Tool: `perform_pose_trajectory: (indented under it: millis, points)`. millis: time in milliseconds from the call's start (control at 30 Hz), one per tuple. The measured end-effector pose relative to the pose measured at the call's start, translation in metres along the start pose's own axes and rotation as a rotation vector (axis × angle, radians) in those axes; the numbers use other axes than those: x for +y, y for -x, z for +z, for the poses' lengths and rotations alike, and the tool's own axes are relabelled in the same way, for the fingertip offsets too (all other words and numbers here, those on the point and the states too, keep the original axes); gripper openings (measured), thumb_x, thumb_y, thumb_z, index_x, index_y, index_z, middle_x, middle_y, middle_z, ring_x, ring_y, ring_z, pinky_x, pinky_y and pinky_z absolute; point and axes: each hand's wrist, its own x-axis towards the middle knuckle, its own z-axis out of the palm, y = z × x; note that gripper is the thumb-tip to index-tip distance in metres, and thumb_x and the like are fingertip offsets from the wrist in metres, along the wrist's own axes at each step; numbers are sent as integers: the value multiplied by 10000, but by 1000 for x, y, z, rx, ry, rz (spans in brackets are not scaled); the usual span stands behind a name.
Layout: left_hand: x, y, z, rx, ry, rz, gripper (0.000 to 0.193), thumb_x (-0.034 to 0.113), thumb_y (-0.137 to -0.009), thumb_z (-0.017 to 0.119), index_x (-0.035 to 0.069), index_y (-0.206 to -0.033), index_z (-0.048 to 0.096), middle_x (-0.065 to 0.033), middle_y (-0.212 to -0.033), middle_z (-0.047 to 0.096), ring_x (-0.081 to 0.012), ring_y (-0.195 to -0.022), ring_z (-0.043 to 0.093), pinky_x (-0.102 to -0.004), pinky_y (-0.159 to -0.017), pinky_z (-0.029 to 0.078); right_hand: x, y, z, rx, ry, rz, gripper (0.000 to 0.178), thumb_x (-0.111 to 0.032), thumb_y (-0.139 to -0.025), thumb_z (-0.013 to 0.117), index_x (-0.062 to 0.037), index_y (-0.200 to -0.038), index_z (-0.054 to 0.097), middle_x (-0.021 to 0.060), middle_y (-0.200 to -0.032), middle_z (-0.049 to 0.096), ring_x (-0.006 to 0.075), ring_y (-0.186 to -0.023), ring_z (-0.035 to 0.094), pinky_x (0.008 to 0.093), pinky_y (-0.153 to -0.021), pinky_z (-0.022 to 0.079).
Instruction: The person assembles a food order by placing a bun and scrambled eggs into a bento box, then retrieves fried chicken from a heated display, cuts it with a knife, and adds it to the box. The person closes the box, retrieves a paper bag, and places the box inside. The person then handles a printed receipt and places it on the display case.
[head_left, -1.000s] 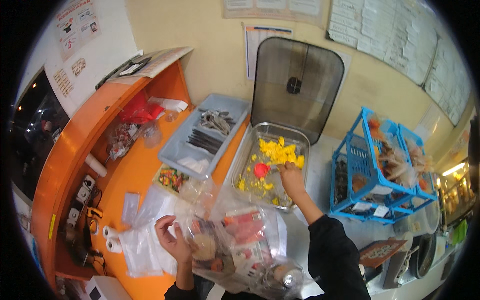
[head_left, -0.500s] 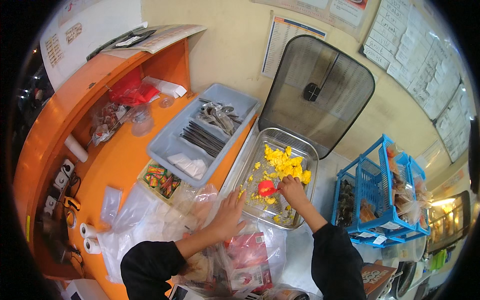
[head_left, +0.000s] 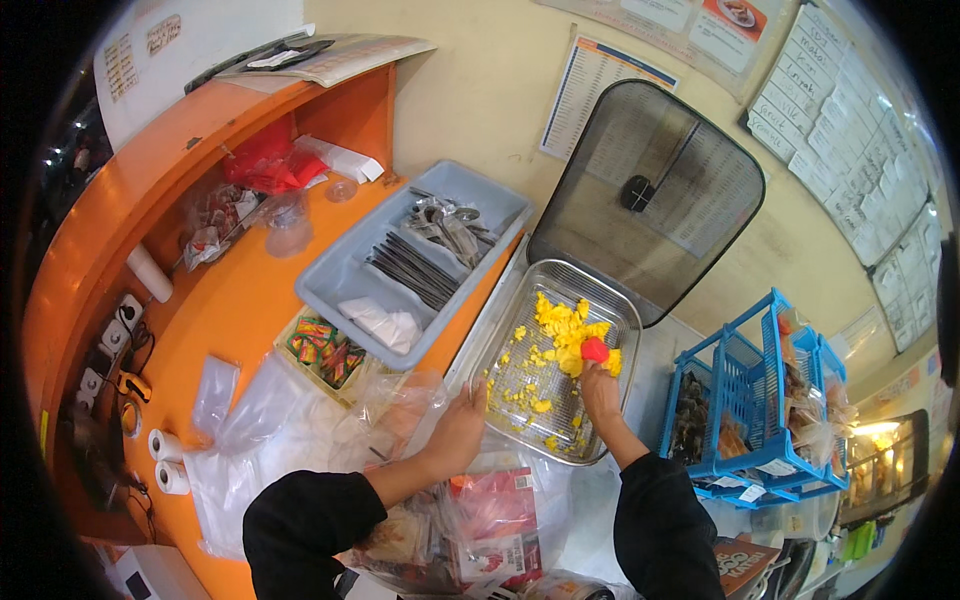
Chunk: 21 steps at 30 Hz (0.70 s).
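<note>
My right hand (head_left: 602, 395) is closed on a small red scoop (head_left: 595, 350), which sits against the yellow food at the right side of a metal mesh tray (head_left: 510, 447). The food (head_left: 565, 322) looks like soft crumbled egg, heaped toward the far end, with loose bits scattered nearer. My left hand (head_left: 458, 432) has its fingers bunched at the tray's left rim and seems to grip it. Behind the tray a dark mesh cover (head_left: 650, 190) stands upright, leaning toward the wall.
Left of the tray lies a grey cutlery bin (head_left: 330, 265), beside a small box of colourful sachets (head_left: 325, 352). Plastic bags (head_left: 265, 440) spread over the orange counter (head_left: 215, 340). Blue stacked baskets (head_left: 740, 400) holding packets stand at the right.
My right hand has pushed the red scoop away and to the right, from the tray's middle to the yellow heap. My left hand's fingers have drawn together at the rim.
</note>
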Motion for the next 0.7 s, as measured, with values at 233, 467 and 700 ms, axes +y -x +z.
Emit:
perform_pose_trajectory:
  millis: [233, 467, 700]
  points:
    - [1, 2, -1, 163, 176, -3, 859, 89, -761, 650, -57, -1403, 98, -307, -1347, 350, -421, -1151, 461, -408, -937, 425, -22, 36, -55, -9, -253, -300, 182, -96, -816, 514, -59, -992, 484, 66, -751, 580, 195, -640, 623, 305, -489, 510]
    - [-6, 5, 3, 240, 209, 49, 877, 82, -740, 672, -63, -1398, 111, -290, -1322, 391, -410, -1139, 471, -401, -934, 425, -14, 37, -102, -40, -425, -249, 232, -87, -769, 557, -71, -983, 468, 74, -788, 579, 225, -692, 626, 345, -514, 519]
    - [-4, 3, -1, 259, 181, 54, 854, 73, -737, 671, -49, -1397, 143, -290, -1314, 401, -403, -1161, 459, -398, -950, 413, -34, 48, -108, 15, -352, -460, 239, -106, -789, 532, -67, -1016, 469, 69, -758, 572, 191, -647, 627, 318, -458, 500]
